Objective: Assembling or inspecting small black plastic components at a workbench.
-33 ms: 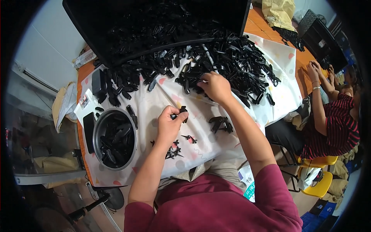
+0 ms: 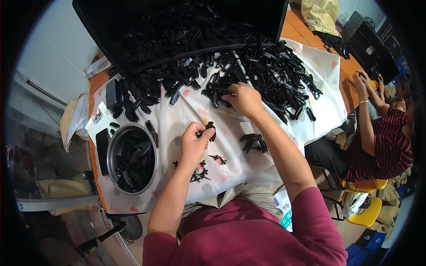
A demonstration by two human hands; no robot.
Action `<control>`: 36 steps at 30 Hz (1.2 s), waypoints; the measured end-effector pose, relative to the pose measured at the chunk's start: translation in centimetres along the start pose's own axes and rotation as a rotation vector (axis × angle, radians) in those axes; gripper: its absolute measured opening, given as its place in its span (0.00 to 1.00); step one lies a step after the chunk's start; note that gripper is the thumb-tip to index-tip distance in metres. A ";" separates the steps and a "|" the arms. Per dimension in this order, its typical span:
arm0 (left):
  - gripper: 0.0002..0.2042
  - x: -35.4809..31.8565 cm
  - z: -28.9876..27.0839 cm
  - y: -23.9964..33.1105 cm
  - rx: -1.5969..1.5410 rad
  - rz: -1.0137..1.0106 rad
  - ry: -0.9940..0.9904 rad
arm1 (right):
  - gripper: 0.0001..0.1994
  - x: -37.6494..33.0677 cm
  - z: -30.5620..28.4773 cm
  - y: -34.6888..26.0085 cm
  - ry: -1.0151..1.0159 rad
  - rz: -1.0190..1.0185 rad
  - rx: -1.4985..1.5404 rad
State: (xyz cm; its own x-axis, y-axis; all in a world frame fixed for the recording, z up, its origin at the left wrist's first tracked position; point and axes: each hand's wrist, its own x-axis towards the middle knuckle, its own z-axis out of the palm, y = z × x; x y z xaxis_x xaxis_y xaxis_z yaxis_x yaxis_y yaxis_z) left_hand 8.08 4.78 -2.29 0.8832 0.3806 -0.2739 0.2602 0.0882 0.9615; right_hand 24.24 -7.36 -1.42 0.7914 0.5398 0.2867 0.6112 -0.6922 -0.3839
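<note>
My left hand (image 2: 193,141) is closed in a pinch on a small black plastic piece (image 2: 211,131), above the patterned white cloth (image 2: 177,116). My right hand (image 2: 244,99) reaches to the near edge of a large pile of black plastic pieces (image 2: 275,75). Its fingers are bent together among these pieces, and whatever lies between them is hidden. Small pointed black pieces (image 2: 200,173) lie beside my left forearm. A few larger black pieces (image 2: 254,142) rest on the cloth by my right forearm.
A black bin (image 2: 177,57) lies tipped, its opening facing me. At the left are a metal bowl (image 2: 155,165) of black pieces, a dark phone-like slab (image 2: 102,150) and a black box (image 2: 113,96). Another person (image 2: 381,137) sits at the right, hands at the orange table (image 2: 350,84).
My right hand has shifted slightly left along the pile's near edge. The piece in my left hand has tilted a little, while that hand stays nearly in place.
</note>
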 end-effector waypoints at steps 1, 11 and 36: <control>0.09 -0.2 -0.2 -0.3 -0.124 0.060 -0.003 | 0.15 0.5 0.5 -1.1 -0.029 0.010 -0.008; 0.15 -2.0 -2.3 0.0 -0.240 0.178 0.141 | 0.10 -2.2 -0.2 -5.3 -0.119 0.168 0.580; 0.12 -4.5 -2.5 3.9 0.511 0.748 -0.022 | 0.20 -10.5 -5.7 -5.7 0.088 -0.522 0.414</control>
State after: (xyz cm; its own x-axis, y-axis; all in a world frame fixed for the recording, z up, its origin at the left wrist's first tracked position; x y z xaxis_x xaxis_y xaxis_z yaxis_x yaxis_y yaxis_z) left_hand 4.12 5.72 2.74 0.8973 0.1562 0.4129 -0.2477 -0.5961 0.7638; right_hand 12.52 -11.81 2.76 0.4013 0.7006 0.5900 0.8742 -0.1006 -0.4751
